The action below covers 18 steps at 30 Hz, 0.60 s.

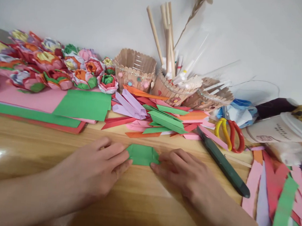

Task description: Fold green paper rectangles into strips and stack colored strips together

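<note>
A small piece of green paper [142,155] with folded corners lies on the wooden table [125,200]. My left hand [99,167] grips its left end, fingers closed together. At the right end, the fingers of my right hand [183,171] are pinched on the folded corner. Just behind the green piece is a pile of folded paper strips [166,120] in green, purple, red, orange and pink. A dark green utility knife [224,165] lies to the right of my right hand.
Paper flowers [50,61] and stacked coloured sheets [83,103] occupy the back left. Three wooden-stick baskets [135,69] stand against the wall, two holding sticks and tools. Scissors [230,135], a white cup [280,129] and loose paper strips [284,206] are at the right.
</note>
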{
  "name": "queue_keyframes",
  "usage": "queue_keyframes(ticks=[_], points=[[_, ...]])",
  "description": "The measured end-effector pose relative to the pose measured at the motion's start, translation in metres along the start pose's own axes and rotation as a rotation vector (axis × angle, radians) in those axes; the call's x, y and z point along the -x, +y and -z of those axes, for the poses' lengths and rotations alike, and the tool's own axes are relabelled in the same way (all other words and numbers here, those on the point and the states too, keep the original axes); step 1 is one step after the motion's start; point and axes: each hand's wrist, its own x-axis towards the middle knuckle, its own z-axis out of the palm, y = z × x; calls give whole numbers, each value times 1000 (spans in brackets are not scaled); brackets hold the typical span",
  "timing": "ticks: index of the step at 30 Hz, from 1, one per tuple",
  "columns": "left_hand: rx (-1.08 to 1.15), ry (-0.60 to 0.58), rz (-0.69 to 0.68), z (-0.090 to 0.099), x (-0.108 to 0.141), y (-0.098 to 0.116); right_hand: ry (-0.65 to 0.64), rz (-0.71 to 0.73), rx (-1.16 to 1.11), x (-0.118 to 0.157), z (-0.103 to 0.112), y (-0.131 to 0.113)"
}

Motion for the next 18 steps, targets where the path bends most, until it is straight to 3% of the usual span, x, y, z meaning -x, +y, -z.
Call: queue_keyframes(ticks=[6, 12, 18], points=[[-36, -79, -84, 8, 3, -4, -38, -14, -75, 8, 0, 7], [-48, -97, -78, 13, 4, -5, -80, -5, -97, 7, 7, 7], [-68, -91, -58, 11, 3, -10, -24, 88, -48, 0, 5, -5]])
